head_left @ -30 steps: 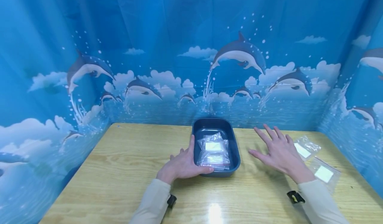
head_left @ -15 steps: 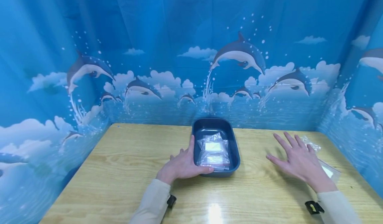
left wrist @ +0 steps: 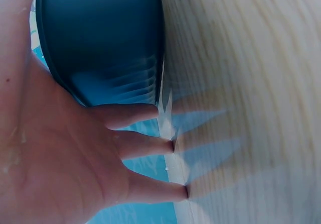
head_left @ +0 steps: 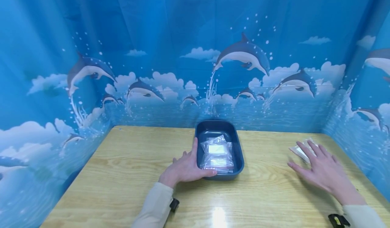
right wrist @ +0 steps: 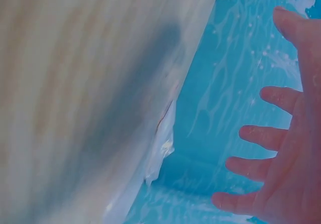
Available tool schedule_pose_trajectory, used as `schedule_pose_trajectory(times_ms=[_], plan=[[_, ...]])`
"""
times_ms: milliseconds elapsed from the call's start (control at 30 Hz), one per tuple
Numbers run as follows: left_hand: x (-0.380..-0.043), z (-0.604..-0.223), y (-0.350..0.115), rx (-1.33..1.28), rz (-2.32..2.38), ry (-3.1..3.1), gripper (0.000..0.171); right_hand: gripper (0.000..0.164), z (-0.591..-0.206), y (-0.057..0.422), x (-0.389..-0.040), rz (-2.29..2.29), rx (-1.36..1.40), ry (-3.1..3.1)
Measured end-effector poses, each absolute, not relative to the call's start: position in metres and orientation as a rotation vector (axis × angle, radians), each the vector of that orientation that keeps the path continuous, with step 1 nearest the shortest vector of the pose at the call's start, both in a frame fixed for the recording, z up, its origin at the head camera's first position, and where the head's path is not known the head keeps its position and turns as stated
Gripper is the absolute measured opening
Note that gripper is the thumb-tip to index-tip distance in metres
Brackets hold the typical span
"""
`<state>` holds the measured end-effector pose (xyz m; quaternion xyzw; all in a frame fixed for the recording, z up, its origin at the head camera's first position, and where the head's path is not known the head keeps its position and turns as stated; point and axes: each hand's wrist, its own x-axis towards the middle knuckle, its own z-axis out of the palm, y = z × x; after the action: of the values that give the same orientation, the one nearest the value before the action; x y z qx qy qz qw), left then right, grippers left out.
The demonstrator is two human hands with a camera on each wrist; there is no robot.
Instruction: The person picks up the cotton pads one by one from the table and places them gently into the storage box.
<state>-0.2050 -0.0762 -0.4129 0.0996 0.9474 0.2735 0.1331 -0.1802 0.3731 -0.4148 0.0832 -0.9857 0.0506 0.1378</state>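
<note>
My left hand (head_left: 187, 168) rests against the near left corner of a dark blue plastic bin (head_left: 210, 127), thumb along the front rim and index finger along the left side. In the left wrist view its other fingers reach straight down, fingertips at the tabletop. Several clear zip bags (head_left: 217, 157) with white labels lie inside the bin. Over on the right, my right hand (head_left: 327, 173) hovers with spread fingers above a clear zip bag (head_left: 300, 151), which it partly covers. The right wrist view has this hand apart from the bag (right wrist: 163, 143), holding nothing.
A wooden table (head_left: 137, 173) spreads under everything. Blue curtains with dolphins (head_left: 170, 52) hang along its back and sides, and the bin stands near the back edge. Black wrist cameras (head_left: 174, 205) sit at both cuffs.
My right hand has moved right and toward me, from left of the loose bags to over them, so one bag seen before is now hidden. The left hand and bin stay put.
</note>
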Motion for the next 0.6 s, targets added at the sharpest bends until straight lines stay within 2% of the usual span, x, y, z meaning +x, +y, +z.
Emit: schedule_pose_trajectory(times_ms=[333, 600], plan=[[-0.204, -0.413, -0.077, 0.288, 0.79, 2.742, 0.14, 0.085, -0.422, 0.404, -0.173, 0.365, 0.257, -2.873], [-0.204, -0.412, -0.076, 0.294, 0.789, 2.742, 0.138, 0.071, -0.427, 0.43, -0.164, 0.571, 0.097, -2.909]])
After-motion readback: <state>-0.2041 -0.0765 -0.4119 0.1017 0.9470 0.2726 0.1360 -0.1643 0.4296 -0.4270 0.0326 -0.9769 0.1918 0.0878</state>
